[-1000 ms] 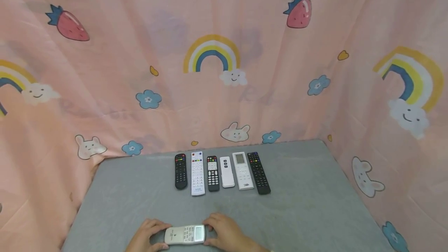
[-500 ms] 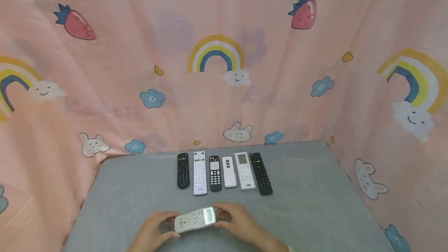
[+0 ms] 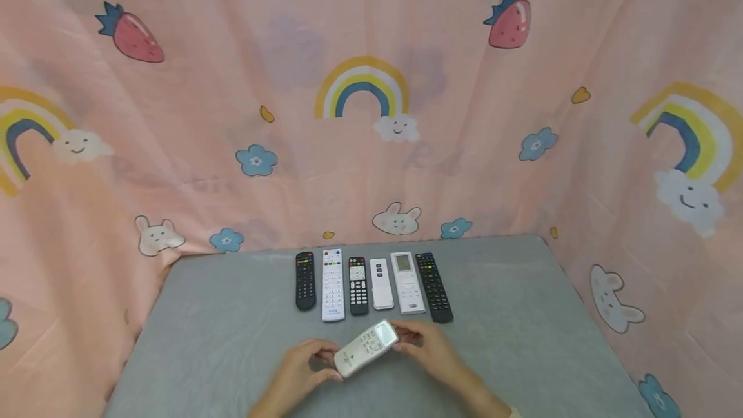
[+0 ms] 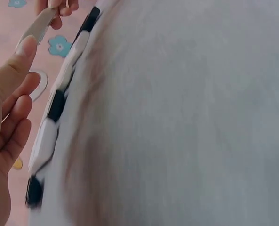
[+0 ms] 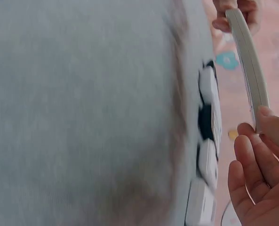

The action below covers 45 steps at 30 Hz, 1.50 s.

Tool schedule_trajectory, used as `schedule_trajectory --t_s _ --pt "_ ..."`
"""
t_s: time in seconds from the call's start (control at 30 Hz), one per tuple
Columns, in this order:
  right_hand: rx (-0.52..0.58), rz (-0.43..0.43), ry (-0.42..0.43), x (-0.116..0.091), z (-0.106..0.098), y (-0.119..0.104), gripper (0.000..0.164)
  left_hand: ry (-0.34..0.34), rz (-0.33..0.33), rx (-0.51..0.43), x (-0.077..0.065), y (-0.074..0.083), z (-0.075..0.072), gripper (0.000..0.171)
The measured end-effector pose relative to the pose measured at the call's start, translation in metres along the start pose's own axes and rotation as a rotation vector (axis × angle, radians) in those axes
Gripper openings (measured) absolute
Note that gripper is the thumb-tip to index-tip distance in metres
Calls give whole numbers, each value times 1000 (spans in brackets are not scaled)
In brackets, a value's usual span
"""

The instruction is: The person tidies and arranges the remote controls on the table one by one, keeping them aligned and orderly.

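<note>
Between both hands a pale off-white remote control [image 3: 366, 348] with a small screen is held, tilted so its screen end points up and right in the head view. My left hand [image 3: 304, 369] pinches its lower end with thumb and fingers. At the screen end, my right hand [image 3: 432, 350] pinches it the same way. The right wrist view shows the remote control [image 5: 247, 61] edge-on, raised off the grey table, with the right hand [image 5: 266, 165] at its near end. In the left wrist view the left thumb [image 4: 24, 52] lies against it.
Behind the hands, several remotes stand in a row on the grey table [image 3: 220, 321]: a black one [image 3: 304, 281] at the left end, white and black ones between, another black remote [image 3: 434, 287] at the right. A pink patterned curtain [image 3: 325, 179] surrounds the table's back and sides.
Both hands have lifted the off-white remote control from near the table's front and carried it right and toward the row. It has turned from lying level to slanting up to the right.
</note>
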State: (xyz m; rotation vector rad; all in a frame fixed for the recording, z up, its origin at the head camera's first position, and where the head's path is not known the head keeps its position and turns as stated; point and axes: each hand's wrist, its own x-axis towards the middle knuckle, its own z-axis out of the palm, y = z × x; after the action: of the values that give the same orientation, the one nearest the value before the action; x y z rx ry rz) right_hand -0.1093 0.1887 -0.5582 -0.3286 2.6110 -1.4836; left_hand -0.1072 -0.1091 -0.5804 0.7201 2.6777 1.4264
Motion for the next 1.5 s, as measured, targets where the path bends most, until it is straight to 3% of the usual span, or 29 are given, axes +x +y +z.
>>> schedule_trajectory --t_s 0.23,0.43,0.63,0.9,1.2,1.5 --pt "45 43 49 2 -29 13 46 59 96 -76 22 9 28 37" --pt "20 107 90 3 -54 22 46 40 137 -103 45 22 48 32" --pt "-40 125 145 7 -80 32 43 31 162 -64 71 38 69 29" --pt "-169 87 162 19 -116 47 39 52 209 13 106 58 101 25" --pt "-289 47 158 42 -148 62 38 6 135 133 140 72 130 26" --pt "-292 32 153 67 -162 70 34 22 106 273 168 76 156 25"
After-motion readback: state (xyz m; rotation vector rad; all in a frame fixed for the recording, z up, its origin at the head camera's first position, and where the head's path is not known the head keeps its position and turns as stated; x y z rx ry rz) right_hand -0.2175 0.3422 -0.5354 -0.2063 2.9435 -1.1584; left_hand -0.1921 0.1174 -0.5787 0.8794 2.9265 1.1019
